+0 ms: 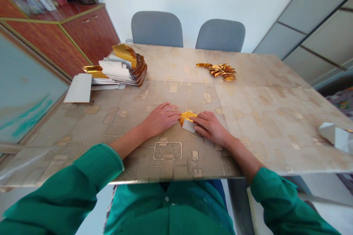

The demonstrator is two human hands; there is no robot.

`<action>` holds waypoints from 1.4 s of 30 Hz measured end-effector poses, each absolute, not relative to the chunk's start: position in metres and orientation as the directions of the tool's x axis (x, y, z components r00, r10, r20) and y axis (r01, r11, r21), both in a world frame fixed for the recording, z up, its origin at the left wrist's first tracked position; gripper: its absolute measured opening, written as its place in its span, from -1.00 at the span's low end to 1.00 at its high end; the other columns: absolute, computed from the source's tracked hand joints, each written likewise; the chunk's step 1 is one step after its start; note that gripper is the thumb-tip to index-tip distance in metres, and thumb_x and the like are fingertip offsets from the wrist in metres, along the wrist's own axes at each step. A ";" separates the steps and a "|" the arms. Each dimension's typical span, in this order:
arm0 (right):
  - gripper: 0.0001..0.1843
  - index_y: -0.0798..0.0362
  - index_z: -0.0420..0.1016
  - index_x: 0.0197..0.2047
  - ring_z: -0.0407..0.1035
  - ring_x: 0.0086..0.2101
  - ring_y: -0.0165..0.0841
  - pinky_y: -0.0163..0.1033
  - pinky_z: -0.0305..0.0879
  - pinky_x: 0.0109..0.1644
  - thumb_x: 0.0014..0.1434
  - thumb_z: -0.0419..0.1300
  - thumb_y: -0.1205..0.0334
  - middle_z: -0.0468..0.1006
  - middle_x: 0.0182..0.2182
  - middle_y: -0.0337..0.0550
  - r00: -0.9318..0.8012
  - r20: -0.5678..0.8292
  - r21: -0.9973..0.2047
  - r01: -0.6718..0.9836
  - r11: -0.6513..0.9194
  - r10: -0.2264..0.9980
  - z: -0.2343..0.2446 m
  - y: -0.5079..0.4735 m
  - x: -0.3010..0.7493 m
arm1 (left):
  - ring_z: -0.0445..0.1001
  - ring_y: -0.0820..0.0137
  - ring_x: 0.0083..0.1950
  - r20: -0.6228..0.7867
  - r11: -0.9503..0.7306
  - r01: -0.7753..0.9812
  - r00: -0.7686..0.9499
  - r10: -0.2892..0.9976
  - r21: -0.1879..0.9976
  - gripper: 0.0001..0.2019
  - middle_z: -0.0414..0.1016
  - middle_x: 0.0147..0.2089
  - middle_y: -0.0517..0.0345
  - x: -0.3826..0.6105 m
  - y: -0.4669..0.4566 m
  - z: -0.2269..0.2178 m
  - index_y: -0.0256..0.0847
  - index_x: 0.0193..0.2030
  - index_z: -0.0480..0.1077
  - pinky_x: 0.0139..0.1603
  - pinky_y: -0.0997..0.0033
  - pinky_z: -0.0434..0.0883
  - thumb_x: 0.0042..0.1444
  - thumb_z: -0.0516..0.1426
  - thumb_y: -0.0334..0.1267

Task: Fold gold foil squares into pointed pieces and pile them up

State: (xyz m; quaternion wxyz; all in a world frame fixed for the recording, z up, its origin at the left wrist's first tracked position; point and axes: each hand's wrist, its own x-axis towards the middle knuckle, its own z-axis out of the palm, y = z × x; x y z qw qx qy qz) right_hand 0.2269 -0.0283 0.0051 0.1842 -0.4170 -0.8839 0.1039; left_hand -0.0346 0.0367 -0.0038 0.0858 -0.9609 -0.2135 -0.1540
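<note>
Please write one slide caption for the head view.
Left hand and right hand at a partly folded gold-and-white paper on a patterned tablecloth.

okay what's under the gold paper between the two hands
The patterned tablecloth shows around the gold paper. The spot directly beneath is covered by the paper, whose right edge the right hand partly hides.

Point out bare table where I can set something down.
Right of the right hand, up to the white paper; also between the stack and the gold pieces. Crowded: the middle, where the left hand, sheet and right hand sit together.
</note>
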 end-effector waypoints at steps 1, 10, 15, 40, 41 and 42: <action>-0.63 0.04 0.38 0.20 0.31 -0.12 -0.24 -0.10 0.15 0.01 0.39 0.03 0.17 0.51 -0.15 -0.06 -0.558 0.224 -0.337 0.725 0.601 0.799 0.006 -0.028 0.224 | 0.44 0.27 0.16 0.340 -0.890 0.446 0.854 0.393 -0.093 -0.80 0.58 0.07 0.16 -0.031 0.036 -0.004 -0.18 -0.05 0.52 0.24 0.17 0.26 0.36 0.06 -0.30; -0.70 0.04 0.48 0.08 0.28 -0.16 -0.18 -0.09 0.03 -0.04 0.37 0.06 0.17 0.51 -0.21 -0.05 -0.373 0.205 -0.086 0.914 0.396 0.905 0.002 -0.029 0.200 | 0.40 0.24 0.18 0.357 -0.877 0.460 0.849 0.389 -0.137 -0.81 0.52 0.16 0.16 -0.034 0.030 -0.008 -0.15 0.02 0.49 0.23 0.12 0.25 0.34 0.10 -0.29; -0.70 0.01 0.48 0.09 0.29 -0.14 -0.18 -0.07 0.02 -0.02 0.36 0.10 0.14 0.50 -0.20 -0.08 -0.319 0.210 -0.052 0.940 0.337 0.924 0.004 -0.041 0.211 | 0.37 0.17 0.23 0.333 -0.867 0.470 0.854 0.400 -0.163 -0.77 0.50 0.19 0.19 -0.039 0.027 -0.006 -0.11 0.07 0.47 0.26 0.00 0.22 0.35 0.08 -0.31; -0.79 0.04 0.50 -0.03 0.35 -0.15 -0.25 -0.09 0.33 -0.02 0.32 0.15 0.19 0.53 -0.14 -0.03 -0.562 0.283 -0.423 0.654 0.627 0.777 0.004 -0.016 0.214 | 0.47 0.31 0.09 0.451 -0.918 0.385 0.806 0.384 0.094 -0.76 0.53 0.10 0.02 -0.026 0.022 -0.002 -0.24 0.00 0.48 0.15 0.23 0.41 0.39 0.01 -0.27; -0.80 0.03 0.49 -0.02 0.36 -0.15 -0.26 -0.09 0.33 -0.02 0.32 0.14 0.21 0.54 -0.14 -0.05 -0.562 0.285 -0.452 0.636 0.625 0.777 0.004 -0.017 0.216 | 0.47 0.32 0.08 0.442 -0.923 0.368 0.813 0.378 0.112 -0.76 0.53 0.09 0.03 -0.024 0.020 -0.004 -0.24 0.01 0.47 0.15 0.24 0.42 0.38 0.02 -0.26; -0.79 0.02 0.49 -0.01 0.37 -0.13 -0.26 -0.09 0.34 -0.01 0.32 0.13 0.23 0.54 -0.13 -0.05 -0.570 0.281 -0.481 0.612 0.627 0.772 0.005 -0.017 0.218 | 0.48 0.31 0.08 0.430 -0.928 0.353 0.824 0.370 0.123 -0.77 0.53 0.09 0.03 -0.023 0.019 -0.005 -0.24 0.01 0.47 0.15 0.23 0.42 0.37 0.04 -0.25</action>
